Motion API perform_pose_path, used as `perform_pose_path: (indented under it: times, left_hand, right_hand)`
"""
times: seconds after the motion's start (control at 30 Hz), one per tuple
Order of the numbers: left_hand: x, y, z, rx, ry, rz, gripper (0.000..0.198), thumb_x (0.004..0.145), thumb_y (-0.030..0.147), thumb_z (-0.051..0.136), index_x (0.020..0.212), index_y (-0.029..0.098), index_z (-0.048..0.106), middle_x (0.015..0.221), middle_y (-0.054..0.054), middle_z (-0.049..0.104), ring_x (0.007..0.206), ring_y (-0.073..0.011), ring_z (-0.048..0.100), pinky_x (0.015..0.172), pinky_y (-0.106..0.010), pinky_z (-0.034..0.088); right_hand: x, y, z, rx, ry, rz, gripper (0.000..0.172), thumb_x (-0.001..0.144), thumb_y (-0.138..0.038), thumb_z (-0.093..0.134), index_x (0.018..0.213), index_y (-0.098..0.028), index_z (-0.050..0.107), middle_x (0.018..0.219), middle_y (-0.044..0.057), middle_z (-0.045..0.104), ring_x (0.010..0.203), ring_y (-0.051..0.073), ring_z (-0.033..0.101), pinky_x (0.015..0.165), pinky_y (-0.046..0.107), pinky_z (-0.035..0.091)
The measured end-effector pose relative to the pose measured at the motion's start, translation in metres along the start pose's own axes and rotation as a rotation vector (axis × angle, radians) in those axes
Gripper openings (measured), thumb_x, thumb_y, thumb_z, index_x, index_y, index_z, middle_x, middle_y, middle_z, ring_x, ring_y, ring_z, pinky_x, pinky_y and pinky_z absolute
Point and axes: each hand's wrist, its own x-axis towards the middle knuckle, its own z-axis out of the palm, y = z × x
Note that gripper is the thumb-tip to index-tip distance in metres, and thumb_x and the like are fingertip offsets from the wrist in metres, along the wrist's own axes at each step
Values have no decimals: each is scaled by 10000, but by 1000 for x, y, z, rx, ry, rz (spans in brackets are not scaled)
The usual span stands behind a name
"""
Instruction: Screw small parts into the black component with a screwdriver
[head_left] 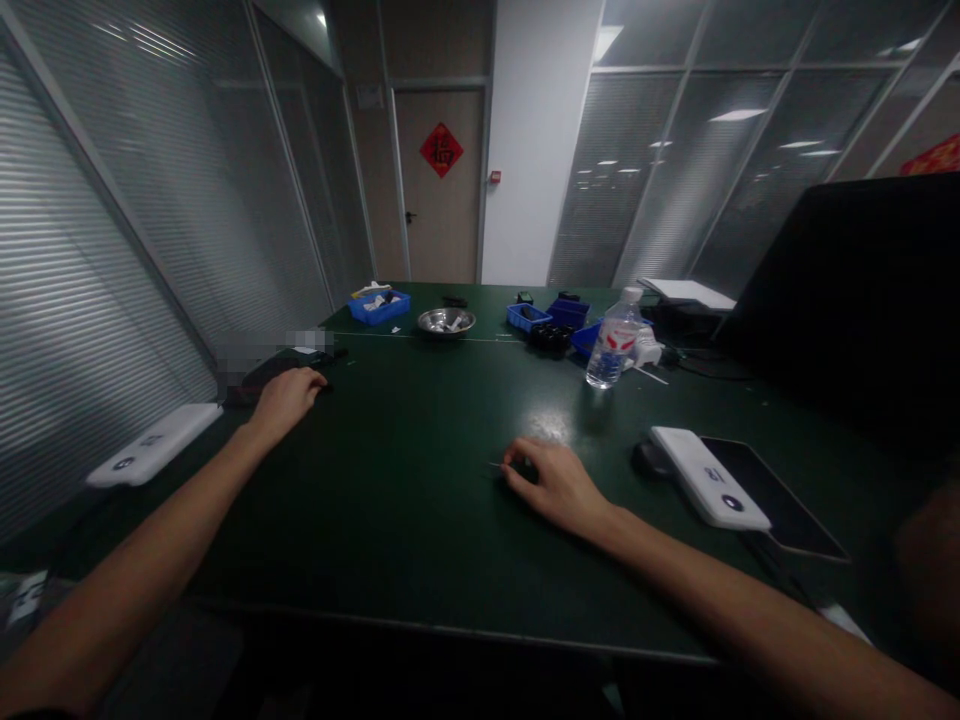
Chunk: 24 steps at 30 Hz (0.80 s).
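Over a dark-green table (pixel 390 500), our right hand (pixel 513 466) pinches one thin, pale sliver (pixel 495 464) at its fingertips; we cannot tell whether our left hand's (pixel 289 398) fingers grip anything. Beyond, we count one steel bowl (pixel 446 333) of pale scraps, one left-side blue basket (pixel 381 314) of white and dark items, one bottle (pixel 613 342) of clear liquid.

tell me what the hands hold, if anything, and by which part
The right hand pinches a thin pale sliver, seemingly by one end. The left hand is at a dark item; whether it grips it can't be told.
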Motion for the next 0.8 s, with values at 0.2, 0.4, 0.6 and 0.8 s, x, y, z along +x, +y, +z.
perform_pose_path:
  times: [0.2, 0.4, 0.6, 0.8]
  left_hand:
    - [-4, 8, -2, 42, 28, 7, 299, 881, 316, 503, 1013, 222, 753, 1071, -111, 732, 1018, -333, 665, 845, -420, 513]
    - [-6, 31, -13, 74, 81, 67, 310, 949, 299, 467, 1061, 221, 745, 1108, -96, 721, 1024, -319, 644, 882, -436, 492]
    - [-23, 130, -36, -199, -67, 329, 286, 992, 324, 494, 1181, 247, 694, 1178, -75, 687, 1065, -263, 621, 878, -411, 513]
    - [-49, 241, -42, -415, -220, 722, 201, 1000, 253, 535, 1098, 244, 709, 1036, -80, 708, 971, -212, 629, 854, -375, 501]
  right_hand:
    - [1, 0, 0, -7, -3, 2, 131, 950, -300, 581, 1012, -214, 658, 960, 43, 681, 784, 170, 611, 708, 292, 453]
    - [1, 0, -1, 11, 1, 0, 132, 955, -312, 576, 1009, -220, 654, 954, 31, 678, 770, 162, 605, 693, 287, 444]
    - [0, 2, 1, 5, 1, 0, 135, 951, -316, 579, 1013, -221, 652, 950, 29, 677, 760, 161, 599, 692, 286, 434]
    - [0, -1, 0, 2, 7, -3, 121, 947, -299, 582, 1006, -218, 651, 944, 26, 671, 778, 159, 598, 704, 281, 425]
